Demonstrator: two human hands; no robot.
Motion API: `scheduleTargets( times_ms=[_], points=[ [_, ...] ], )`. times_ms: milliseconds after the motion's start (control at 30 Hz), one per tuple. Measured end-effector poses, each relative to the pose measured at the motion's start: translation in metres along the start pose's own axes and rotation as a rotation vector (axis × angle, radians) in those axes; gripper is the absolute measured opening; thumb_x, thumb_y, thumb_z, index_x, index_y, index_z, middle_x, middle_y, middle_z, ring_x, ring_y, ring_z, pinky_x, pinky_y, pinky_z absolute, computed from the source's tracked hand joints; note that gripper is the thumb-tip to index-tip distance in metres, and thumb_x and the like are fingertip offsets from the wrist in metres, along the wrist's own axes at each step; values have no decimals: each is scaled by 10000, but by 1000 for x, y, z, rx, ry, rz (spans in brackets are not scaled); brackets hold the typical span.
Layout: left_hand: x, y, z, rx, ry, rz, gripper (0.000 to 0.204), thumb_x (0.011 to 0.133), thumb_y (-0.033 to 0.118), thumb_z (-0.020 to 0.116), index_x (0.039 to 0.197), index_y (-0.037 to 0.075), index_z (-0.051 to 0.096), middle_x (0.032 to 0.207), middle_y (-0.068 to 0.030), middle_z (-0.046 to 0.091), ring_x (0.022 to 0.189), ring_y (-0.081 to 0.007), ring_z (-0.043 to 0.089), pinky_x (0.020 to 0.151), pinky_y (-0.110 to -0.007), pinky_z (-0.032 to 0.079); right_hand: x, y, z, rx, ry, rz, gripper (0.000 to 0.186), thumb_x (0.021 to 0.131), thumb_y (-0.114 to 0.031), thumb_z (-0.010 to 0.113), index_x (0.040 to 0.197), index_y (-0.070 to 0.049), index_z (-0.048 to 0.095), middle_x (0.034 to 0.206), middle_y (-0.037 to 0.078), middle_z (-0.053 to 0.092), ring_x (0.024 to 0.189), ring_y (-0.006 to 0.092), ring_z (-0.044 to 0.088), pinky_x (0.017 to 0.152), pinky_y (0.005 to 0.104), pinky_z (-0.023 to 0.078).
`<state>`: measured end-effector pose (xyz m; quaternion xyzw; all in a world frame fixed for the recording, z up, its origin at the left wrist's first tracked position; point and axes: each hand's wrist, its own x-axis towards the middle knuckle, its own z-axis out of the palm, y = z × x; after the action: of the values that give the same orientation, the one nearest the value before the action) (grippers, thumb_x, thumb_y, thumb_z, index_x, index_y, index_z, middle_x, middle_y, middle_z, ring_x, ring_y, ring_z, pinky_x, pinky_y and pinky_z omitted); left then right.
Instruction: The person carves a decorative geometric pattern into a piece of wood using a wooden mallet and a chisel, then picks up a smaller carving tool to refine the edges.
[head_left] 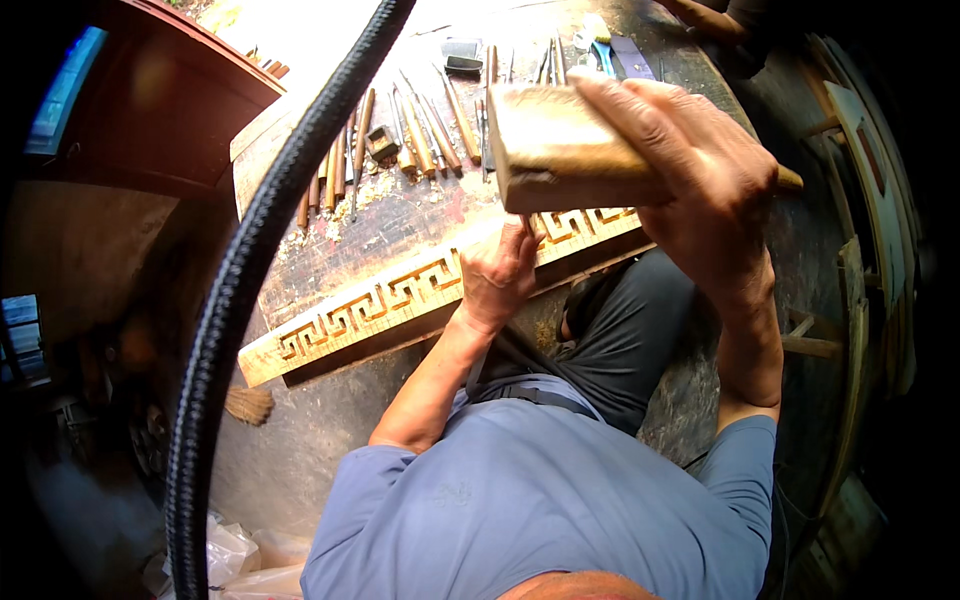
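In my right hand [715, 175] I grip a wooden mallet [575, 150], raised over the bench. Its pale, blocky head is turned to the left, and the end of its handle sticks out past my palm. Below the mallet, my left hand [497, 275] is closed around a slim tool, seemingly a chisel [528, 228]; only a bit of its brown shank shows, and its tip is hidden. That hand rests on a long wooden board [365, 308] carved with a Greek key pattern. The board lies slantwise along the near edge of the bench.
Several wooden-handled carving chisels [425, 130] lie in a row beyond the board, among wood shavings. A small dark block [381, 143] and a blue-handled brush [602, 50] are with them. A black braided hose [262, 235] crosses the left side. Wooden frames [868, 190] lean at right.
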<state>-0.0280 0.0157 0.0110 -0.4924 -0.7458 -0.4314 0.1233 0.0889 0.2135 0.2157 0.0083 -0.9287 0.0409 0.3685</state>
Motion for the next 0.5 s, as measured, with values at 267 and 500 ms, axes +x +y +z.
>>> scheduleTargets(
  times_ms=[267, 500],
  points=[
    [-22, -9, 11, -610, 312, -446, 236, 1060, 22, 759, 1264, -17, 646, 963, -143, 811, 917, -184, 820, 789, -327, 651, -8, 9, 7, 251, 100, 60, 699, 809, -45, 941, 1468, -60, 708, 1352, 163, 795, 1206, 316, 799, 1019, 385, 643],
    [-25, -8, 11, -436, 154, -350, 263, 1082, -71, 674, 1320, -46, 566, 1074, -133, 815, 1020, -166, 805, 894, -306, 650, -12, 9, 14, 344, 158, 80, 575, 831, -24, 868, 1389, 11, 732, 1139, 192, 812, 1026, 332, 822, 909, 390, 652]
  ],
)
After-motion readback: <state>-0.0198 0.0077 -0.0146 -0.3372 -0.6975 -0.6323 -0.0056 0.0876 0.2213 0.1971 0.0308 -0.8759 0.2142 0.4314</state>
